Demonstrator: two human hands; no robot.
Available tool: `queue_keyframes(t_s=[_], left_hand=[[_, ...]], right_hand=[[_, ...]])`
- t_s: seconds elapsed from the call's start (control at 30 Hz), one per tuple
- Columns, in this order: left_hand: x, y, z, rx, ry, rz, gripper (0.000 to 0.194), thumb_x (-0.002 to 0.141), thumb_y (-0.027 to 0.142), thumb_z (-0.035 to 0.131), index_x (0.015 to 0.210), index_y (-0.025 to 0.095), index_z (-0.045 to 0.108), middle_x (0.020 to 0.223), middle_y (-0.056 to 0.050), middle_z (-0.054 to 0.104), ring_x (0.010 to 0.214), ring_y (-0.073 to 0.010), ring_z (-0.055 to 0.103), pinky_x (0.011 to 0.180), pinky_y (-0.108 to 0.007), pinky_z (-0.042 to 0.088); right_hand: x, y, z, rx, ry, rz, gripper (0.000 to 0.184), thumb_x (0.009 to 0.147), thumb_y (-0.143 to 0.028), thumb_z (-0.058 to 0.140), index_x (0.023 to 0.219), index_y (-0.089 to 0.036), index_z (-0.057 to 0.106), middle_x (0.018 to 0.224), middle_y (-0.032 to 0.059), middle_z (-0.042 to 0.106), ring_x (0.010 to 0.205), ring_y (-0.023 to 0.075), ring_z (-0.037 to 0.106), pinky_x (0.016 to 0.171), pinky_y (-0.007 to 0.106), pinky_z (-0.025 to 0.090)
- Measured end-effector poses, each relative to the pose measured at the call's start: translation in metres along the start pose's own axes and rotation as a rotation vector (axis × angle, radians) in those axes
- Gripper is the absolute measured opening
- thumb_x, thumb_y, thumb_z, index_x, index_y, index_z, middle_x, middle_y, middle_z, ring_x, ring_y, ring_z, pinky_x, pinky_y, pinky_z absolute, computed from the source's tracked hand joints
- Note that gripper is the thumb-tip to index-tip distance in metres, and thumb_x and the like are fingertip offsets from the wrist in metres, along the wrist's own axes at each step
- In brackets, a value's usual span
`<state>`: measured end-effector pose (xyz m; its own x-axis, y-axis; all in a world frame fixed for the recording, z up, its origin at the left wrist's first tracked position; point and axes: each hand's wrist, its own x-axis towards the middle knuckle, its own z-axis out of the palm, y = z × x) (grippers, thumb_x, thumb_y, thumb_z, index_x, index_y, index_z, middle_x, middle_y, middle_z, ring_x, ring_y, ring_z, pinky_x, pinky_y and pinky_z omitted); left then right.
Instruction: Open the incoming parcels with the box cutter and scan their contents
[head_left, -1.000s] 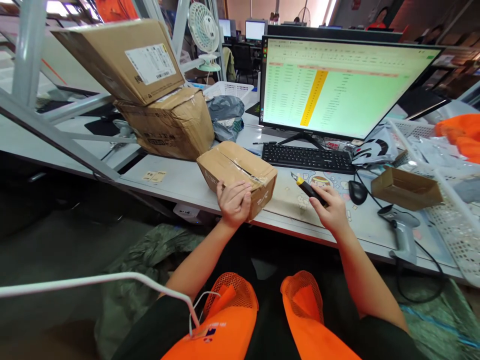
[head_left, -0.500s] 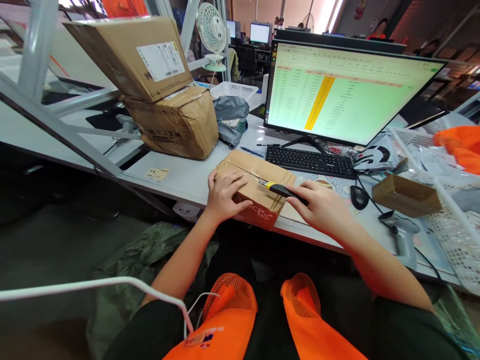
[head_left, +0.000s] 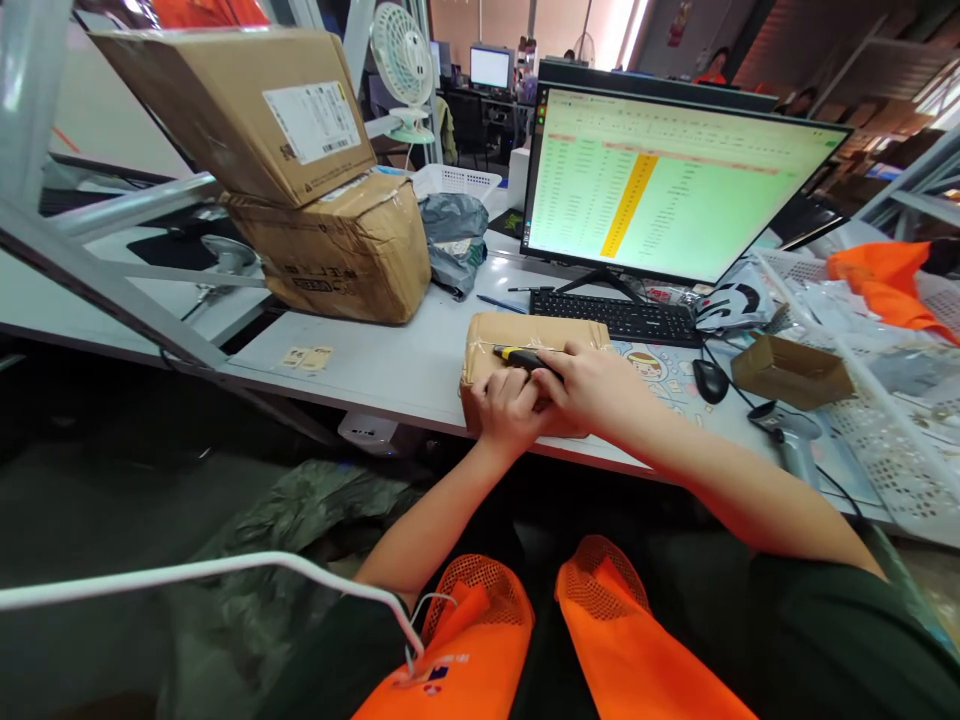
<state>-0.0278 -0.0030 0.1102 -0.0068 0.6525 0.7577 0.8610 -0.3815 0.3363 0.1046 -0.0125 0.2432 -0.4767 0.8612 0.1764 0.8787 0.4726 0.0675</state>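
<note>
A small cardboard box (head_left: 541, 328) sits at the desk's front edge, with tape running along its top. My right hand (head_left: 589, 385) is closed round a utility knife (head_left: 525, 357), whose yellow and black body points left. The knife tip is at the taped line near the left end of the box; whether the blade touches the tape is too small to tell. My left hand (head_left: 516, 410) grips the near side of the box, its fingers bent over the top edge. Both hands are close together, the right partly overlapping the left.
Two larger cartons (head_left: 330, 245) are stacked at the left beside a metal frame (head_left: 112, 275). Behind the box stand a keyboard (head_left: 615, 315) and a monitor (head_left: 675, 190). At the right are a mouse (head_left: 709, 381), an open small box (head_left: 791, 372), a scanner (head_left: 796, 440) and a white basket (head_left: 885, 430).
The knife has moved left along the box top with my right hand. My left hand has shifted right, its fingers more bent. The box has turned, its long side now nearly parallel to the desk edge.
</note>
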Motion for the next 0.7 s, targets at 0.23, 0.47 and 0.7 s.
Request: queue_keyframes(t_s=[0.23, 0.47, 0.7], left_hand=[[-0.005, -0.005, -0.004, -0.113, 0.019, 0.048, 0.039, 0.094, 0.065, 0.067, 0.106, 0.030, 0.080, 0.110, -0.012, 0.076, 0.103, -0.0338, 0.063, 0.095, -0.054, 0.035], [0.042, -0.011, -0.044, -0.133, -0.211, 0.160, 0.025, 0.102, 0.039, 0.058, 0.105, 0.025, 0.079, 0.100, -0.012, 0.075, 0.096, -0.0319, 0.064, 0.089, -0.049, 0.044], [0.178, -0.050, -0.011, 0.010, -0.836, 0.374, 0.080, 0.073, 0.055, 0.084, 0.144, 0.024, 0.065, 0.127, -0.012, 0.074, 0.107, -0.0336, 0.070, 0.087, -0.037, 0.052]], right_hand=[[-0.066, 0.053, -0.007, -0.152, 0.142, 0.159, 0.043, 0.107, -0.048, 0.047, 0.133, -0.027, 0.074, 0.092, 0.0102, 0.066, 0.060, 0.0187, 0.055, 0.056, 0.032, 0.035], [-0.135, 0.159, 0.037, -0.155, 0.221, 0.487, 0.048, 0.101, -0.057, 0.052, 0.117, -0.023, 0.082, 0.088, 0.0117, 0.067, 0.068, 0.0242, 0.060, 0.062, 0.036, 0.045], [-0.091, 0.200, 0.134, 0.208, 0.148, 0.646, 0.047, 0.099, -0.042, 0.056, 0.123, -0.008, 0.077, 0.102, 0.0202, 0.073, 0.095, 0.0295, 0.068, 0.087, 0.039, 0.053]])
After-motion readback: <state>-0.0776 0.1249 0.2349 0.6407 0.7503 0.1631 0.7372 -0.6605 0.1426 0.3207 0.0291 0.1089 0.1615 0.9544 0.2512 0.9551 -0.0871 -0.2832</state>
